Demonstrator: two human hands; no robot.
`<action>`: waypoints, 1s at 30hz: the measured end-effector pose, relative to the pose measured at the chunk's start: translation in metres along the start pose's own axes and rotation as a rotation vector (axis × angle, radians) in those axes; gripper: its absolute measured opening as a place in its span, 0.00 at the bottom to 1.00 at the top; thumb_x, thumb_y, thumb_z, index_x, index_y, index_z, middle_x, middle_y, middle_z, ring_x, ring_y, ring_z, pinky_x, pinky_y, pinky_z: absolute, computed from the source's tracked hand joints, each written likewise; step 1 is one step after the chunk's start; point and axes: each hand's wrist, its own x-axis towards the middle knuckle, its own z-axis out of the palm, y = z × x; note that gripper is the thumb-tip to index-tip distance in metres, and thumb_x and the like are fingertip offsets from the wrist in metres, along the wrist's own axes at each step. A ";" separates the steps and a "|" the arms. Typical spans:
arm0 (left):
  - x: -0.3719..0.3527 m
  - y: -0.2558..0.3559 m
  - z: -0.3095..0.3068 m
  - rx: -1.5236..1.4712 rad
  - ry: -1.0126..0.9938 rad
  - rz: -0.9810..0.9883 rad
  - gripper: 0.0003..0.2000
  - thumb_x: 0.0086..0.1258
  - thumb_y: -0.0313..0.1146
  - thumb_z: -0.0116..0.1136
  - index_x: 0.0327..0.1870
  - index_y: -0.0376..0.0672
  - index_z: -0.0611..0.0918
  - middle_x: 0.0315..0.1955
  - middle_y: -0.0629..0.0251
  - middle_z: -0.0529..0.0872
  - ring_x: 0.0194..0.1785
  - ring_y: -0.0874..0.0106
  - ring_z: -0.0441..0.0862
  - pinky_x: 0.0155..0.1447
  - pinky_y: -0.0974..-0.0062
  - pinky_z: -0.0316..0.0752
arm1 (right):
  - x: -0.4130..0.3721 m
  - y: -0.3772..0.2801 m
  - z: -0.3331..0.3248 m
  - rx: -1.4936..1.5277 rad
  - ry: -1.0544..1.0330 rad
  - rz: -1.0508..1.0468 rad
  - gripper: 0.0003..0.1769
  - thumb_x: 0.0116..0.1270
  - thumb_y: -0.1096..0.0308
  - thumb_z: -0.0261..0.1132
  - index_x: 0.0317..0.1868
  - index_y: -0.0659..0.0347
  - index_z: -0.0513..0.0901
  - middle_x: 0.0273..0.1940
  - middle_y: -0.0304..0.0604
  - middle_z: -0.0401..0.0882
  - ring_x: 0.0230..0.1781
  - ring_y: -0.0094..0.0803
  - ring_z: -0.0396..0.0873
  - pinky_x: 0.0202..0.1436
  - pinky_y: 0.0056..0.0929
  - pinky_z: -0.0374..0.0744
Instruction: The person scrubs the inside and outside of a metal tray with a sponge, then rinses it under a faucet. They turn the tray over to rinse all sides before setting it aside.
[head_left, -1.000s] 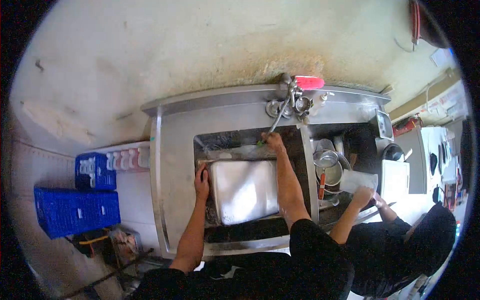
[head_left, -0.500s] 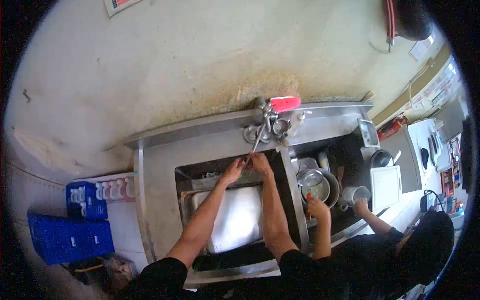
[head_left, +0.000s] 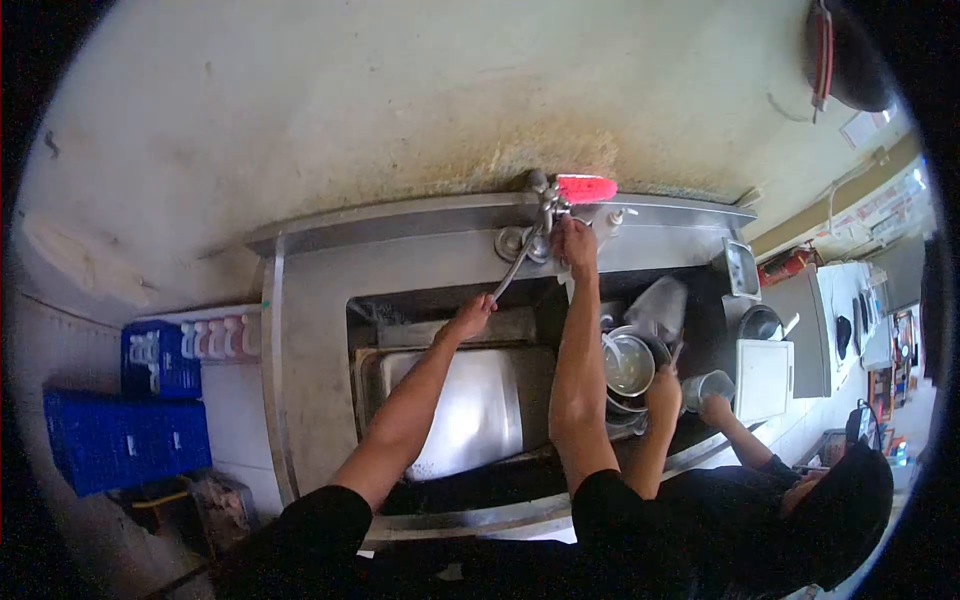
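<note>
My left hand (head_left: 472, 318) is closed around the end of the faucet spout (head_left: 514, 275), over the left sink basin (head_left: 365, 345). My right hand (head_left: 576, 245) reaches to the faucet base, its fingers curled beside the small metal bowls (head_left: 509, 242). What those fingers hold is hidden. Just above them lies a bright pink brush (head_left: 587, 189), and a pump bottle (head_left: 615, 216) stands to their right. Below my left hand, a large shiny metal tray (head_left: 470, 420) leans in the basin.
At the right basin, a co-worker's hands (head_left: 662, 392) handle a metal pot (head_left: 629, 362) and a clear jug (head_left: 709, 388). A white board (head_left: 764, 378) and a metal container (head_left: 741, 268) stand farther right. Blue crates (head_left: 128, 440) are at the left.
My right hand has left the spout's end and moved up to the faucet base. My left hand stays on the spout. The co-worker's pot and a clear container have shifted.
</note>
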 end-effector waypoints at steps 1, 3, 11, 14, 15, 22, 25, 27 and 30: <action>-0.002 0.000 -0.001 -0.052 -0.010 -0.001 0.15 0.77 0.40 0.36 0.37 0.41 0.75 0.27 0.54 0.78 0.33 0.60 0.76 0.42 0.63 0.71 | -0.001 -0.003 -0.001 0.003 0.007 0.017 0.23 0.72 0.53 0.54 0.28 0.64 0.79 0.19 0.35 0.74 0.16 0.22 0.70 0.18 0.23 0.67; -0.002 -0.003 0.001 -0.155 -0.033 0.009 0.14 0.76 0.38 0.38 0.37 0.40 0.75 0.29 0.53 0.80 0.35 0.58 0.77 0.43 0.62 0.71 | -0.004 -0.010 -0.001 0.034 0.022 0.058 0.22 0.71 0.55 0.55 0.27 0.64 0.80 0.19 0.35 0.72 0.15 0.22 0.68 0.18 0.23 0.66; 0.005 -0.009 0.005 -0.011 -0.031 -0.021 0.21 0.77 0.44 0.33 0.35 0.38 0.76 0.31 0.52 0.81 0.38 0.55 0.78 0.45 0.59 0.72 | -0.018 -0.058 -0.001 0.129 0.092 0.179 0.21 0.67 0.55 0.60 0.25 0.66 0.81 0.15 0.34 0.70 0.13 0.22 0.66 0.16 0.23 0.63; 0.000 0.001 0.002 0.011 -0.024 -0.032 0.22 0.77 0.45 0.32 0.35 0.38 0.77 0.30 0.51 0.81 0.37 0.54 0.78 0.45 0.59 0.72 | -0.013 -0.050 0.000 0.181 0.097 0.191 0.20 0.66 0.56 0.61 0.25 0.66 0.80 0.16 0.34 0.71 0.12 0.22 0.65 0.15 0.23 0.62; -0.001 0.005 0.001 0.018 -0.018 -0.042 0.23 0.77 0.46 0.32 0.35 0.38 0.77 0.30 0.51 0.81 0.37 0.54 0.78 0.45 0.58 0.72 | -0.011 -0.047 0.000 0.168 0.093 0.194 0.20 0.65 0.56 0.61 0.25 0.66 0.81 0.16 0.35 0.71 0.12 0.22 0.65 0.15 0.23 0.62; 0.002 -0.001 0.006 -0.006 -0.041 -0.090 0.16 0.75 0.39 0.36 0.35 0.39 0.76 0.31 0.52 0.80 0.38 0.55 0.78 0.45 0.59 0.71 | -0.015 -0.065 0.001 0.232 0.121 0.278 0.17 0.63 0.59 0.62 0.25 0.65 0.80 0.16 0.34 0.71 0.11 0.21 0.66 0.14 0.22 0.60; -0.002 0.005 0.000 -0.006 -0.075 -0.048 0.10 0.71 0.33 0.39 0.35 0.39 0.74 0.30 0.52 0.79 0.38 0.55 0.78 0.44 0.59 0.71 | -0.015 -0.073 -0.001 0.244 0.121 0.304 0.15 0.63 0.60 0.62 0.25 0.64 0.79 0.16 0.34 0.71 0.11 0.21 0.66 0.13 0.22 0.60; -0.001 -0.004 0.004 -0.002 -0.048 0.089 0.07 0.69 0.29 0.40 0.35 0.39 0.73 0.30 0.52 0.79 0.38 0.54 0.77 0.43 0.59 0.71 | -0.015 -0.072 -0.001 0.220 0.115 0.311 0.15 0.62 0.61 0.62 0.24 0.63 0.79 0.16 0.34 0.71 0.11 0.21 0.66 0.13 0.22 0.60; 0.000 -0.009 0.006 0.087 -0.029 0.144 0.06 0.68 0.29 0.40 0.36 0.40 0.72 0.31 0.53 0.78 0.38 0.55 0.77 0.42 0.60 0.70 | -0.011 -0.072 0.000 0.224 0.110 0.305 0.13 0.61 0.62 0.61 0.24 0.62 0.78 0.16 0.35 0.71 0.11 0.21 0.66 0.13 0.22 0.59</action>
